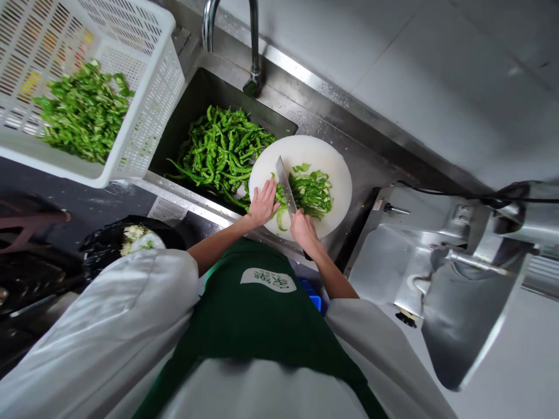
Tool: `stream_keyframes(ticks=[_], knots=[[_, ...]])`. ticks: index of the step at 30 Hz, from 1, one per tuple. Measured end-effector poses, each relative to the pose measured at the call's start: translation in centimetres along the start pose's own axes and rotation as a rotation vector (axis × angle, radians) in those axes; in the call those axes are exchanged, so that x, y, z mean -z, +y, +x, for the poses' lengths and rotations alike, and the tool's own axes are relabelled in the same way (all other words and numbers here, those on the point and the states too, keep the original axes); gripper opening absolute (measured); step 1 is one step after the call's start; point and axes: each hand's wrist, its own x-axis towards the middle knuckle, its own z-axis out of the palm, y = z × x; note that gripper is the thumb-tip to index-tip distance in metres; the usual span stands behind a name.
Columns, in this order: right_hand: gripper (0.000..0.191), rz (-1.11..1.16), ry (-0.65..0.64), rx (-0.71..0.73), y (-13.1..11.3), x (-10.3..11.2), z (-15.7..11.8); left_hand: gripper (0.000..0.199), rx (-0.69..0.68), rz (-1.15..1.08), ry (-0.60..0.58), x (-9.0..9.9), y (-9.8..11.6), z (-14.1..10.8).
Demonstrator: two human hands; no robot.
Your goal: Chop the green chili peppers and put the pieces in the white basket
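Note:
My right hand (304, 230) is closed round the handle of a kitchen knife (286, 185), its blade standing across a round white cutting board (340, 163). To the right of the blade lies a pile of cut green peppers (312, 195). My left hand (263, 203) rests at the board's left edge with its fingers stretched out, just left of the blade. A few pepper pieces show between that hand and the knife; what lies under the palm is hidden. Long whole green peppers (222, 151) are heaped in the sink left of the board.
A white plastic basket (146, 116) with chopped green peppers (87, 113) stands at the upper left. Behind the sink (174, 139) rises a metal tap (254, 58). A black-lined bin (98, 244) holds scraps below. On the right is a metal slicing machine (393, 250).

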Motion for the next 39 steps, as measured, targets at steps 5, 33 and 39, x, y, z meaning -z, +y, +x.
stream_keyframes(ticks=[5, 33, 39], knots=[[0.035, 0.021, 0.006, -0.010, -0.1, -1.0, 2.3, 0.068, 0.008, -0.009, -0.002, 1.0, -0.5, 0.7], [0.035, -0.090, -0.043, 0.170, 2.5, -0.9, -0.2, 0.035, -0.009, -0.330, 0.285, -3.6, -2.1, 0.4], [0.038, -0.047, -0.022, 0.182, 1.7, -0.8, 2.3, 0.034, -0.063, -0.389, 0.391, -4.5, -1.4, -0.9]])
